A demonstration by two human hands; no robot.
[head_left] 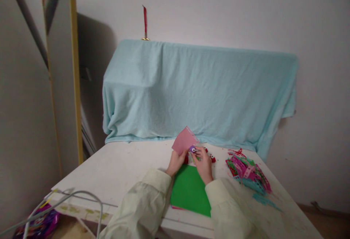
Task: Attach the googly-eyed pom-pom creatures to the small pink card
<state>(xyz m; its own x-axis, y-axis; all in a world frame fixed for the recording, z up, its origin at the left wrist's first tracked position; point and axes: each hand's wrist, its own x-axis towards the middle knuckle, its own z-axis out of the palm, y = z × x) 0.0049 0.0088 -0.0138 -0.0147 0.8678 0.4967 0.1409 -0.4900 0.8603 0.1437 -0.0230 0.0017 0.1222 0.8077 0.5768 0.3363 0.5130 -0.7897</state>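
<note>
A pink sheet [183, 141], perforated along its upper right edge, is gripped in my left hand [176, 162]. My right hand [203, 163] pinches a small purple piece with a round white-and-black eye [193, 149], close against the pink sheet's lower corner. Below both hands lies a green sheet [190, 189], with the edges of other coloured sheets showing under it. Small red pieces with eyes [212, 158] sit on the table just beyond my right hand. Another dark red bit is partly hidden behind my left fingers.
Coloured perforated scraps [248, 173] are heaped on the white table [131, 162] at the right. A light blue cloth [202, 93] hangs behind the table. Grey cables [79, 192] loop over the front left edge. A tall mirror [61, 75] leans at the left.
</note>
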